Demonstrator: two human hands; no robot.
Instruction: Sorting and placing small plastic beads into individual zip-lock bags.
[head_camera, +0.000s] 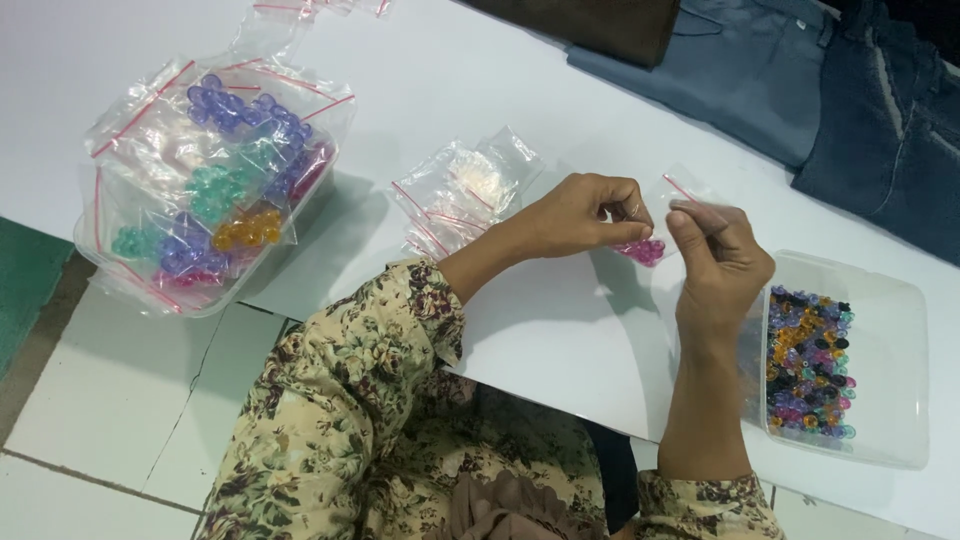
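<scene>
My left hand (585, 215) and my right hand (722, 262) both pinch the top of a small clear zip bag (668, 210) with a red seal strip. Pink beads (645, 251) sit in the bottom of that bag, just above the white table (560, 330). To the right of my right hand stands a clear plastic tray (880, 340) holding a heap of mixed coloured beads (808, 362).
A clear container (200, 180) at the left holds several filled bags of purple, teal, orange and pink beads. A pile of empty small zip bags (462, 195) lies mid-table. Folded blue garments (800, 80) lie at the far right. Floor tiles show below the table edge.
</scene>
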